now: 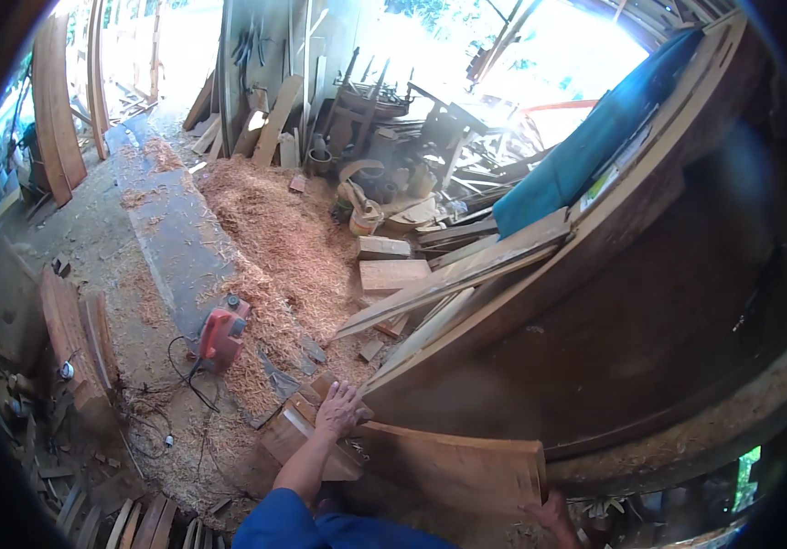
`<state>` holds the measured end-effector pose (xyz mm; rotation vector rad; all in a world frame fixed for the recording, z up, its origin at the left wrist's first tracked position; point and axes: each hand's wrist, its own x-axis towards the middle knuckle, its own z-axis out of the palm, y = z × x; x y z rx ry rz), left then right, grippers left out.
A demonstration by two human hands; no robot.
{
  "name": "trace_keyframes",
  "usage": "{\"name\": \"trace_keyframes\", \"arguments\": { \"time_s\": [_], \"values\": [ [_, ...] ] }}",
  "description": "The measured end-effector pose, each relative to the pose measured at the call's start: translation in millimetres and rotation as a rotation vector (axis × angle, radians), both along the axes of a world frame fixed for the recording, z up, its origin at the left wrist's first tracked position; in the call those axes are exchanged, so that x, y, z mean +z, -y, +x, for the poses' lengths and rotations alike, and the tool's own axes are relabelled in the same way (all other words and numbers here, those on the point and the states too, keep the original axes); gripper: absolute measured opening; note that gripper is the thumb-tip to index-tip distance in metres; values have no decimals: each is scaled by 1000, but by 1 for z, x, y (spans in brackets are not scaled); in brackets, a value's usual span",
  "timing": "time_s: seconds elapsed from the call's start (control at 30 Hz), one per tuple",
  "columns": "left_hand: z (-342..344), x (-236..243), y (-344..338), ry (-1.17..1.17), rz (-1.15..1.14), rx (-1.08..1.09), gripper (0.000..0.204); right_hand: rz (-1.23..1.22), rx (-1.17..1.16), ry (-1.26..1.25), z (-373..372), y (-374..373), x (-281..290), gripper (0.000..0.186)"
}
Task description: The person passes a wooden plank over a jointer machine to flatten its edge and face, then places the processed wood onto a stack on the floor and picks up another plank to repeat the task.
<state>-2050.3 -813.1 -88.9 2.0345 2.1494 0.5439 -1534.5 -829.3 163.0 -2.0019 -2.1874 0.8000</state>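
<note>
A wide reddish-brown wooden board (453,465) stands on its edge in front of me, slanting down to the right. My left hand (340,410) is at its left end, fingers bent over the top edge; their tips are partly hidden. At the board's lower right corner, my right hand (553,517) grips it with the fingers at the edge. Under and beside my left hand lie short wooden blocks (306,439). A red electric hand planer (222,337) with a black cord rests farther off to the left, touched by neither hand.
Reddish shavings (274,220) heap beside a long grey plank (174,233). To the right, a large dark wooden panel (594,311) leans, with a teal cloth (558,174) on its rim. Curved timber pieces (78,343) stand at left. A bucket (366,218) sits amid scrap wood.
</note>
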Motion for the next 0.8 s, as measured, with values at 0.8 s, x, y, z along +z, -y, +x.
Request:
{"name": "trace_keyframes", "arguments": {
  "time_s": [0.8],
  "values": [
    [21, -33, -99, -199, -186, 9, 64, 29, -369, 49, 21, 122, -7, 53]
  ]
}}
